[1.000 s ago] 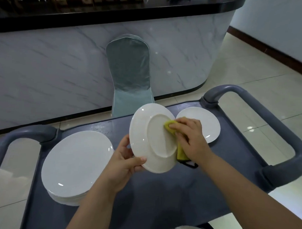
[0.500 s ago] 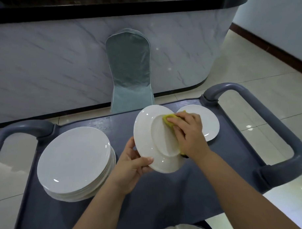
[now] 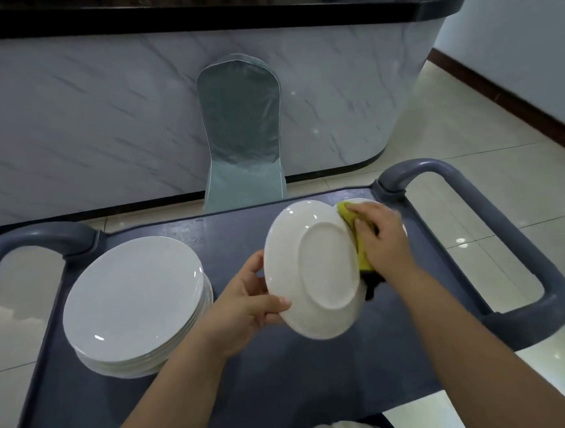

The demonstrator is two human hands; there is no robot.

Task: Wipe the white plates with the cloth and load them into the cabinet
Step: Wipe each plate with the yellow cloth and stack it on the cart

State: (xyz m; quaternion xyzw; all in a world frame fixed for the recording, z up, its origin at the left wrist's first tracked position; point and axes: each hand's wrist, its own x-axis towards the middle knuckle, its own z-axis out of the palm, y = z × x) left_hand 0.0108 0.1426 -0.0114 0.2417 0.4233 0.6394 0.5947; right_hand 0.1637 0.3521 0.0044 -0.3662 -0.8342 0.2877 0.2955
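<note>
— So, which hand has the plate (image 3: 321, 270)?
— The left hand (image 3: 245, 298). Its thumb lies across the underside at the lower-left rim with the fingers curled behind, clamped on the edge. The plate is held tilted above the cart (image 3: 281, 390), foot ring toward the camera. It shows as an oval standing nearly upright in the view.
— And the cloth (image 3: 343, 210)?
— On the opposite side. The right hand (image 3: 381, 239) presses the yellow cloth against the upper-right rim. Its fingers lie over the cloth, but the thumb is hidden behind the plate, so I can only guess that it pinches the cloth round the edge.
— So grip and wipe sit at opposite ends.
— Yes, and the next move turns on that. A sweep along the rim runs toward the left thumb, so I judge the left hand should turn the plate rather than the right hand reach across. The stack (image 3: 133, 299) lies well apart, nearer the left hand. No cabinet is in view.
</note>
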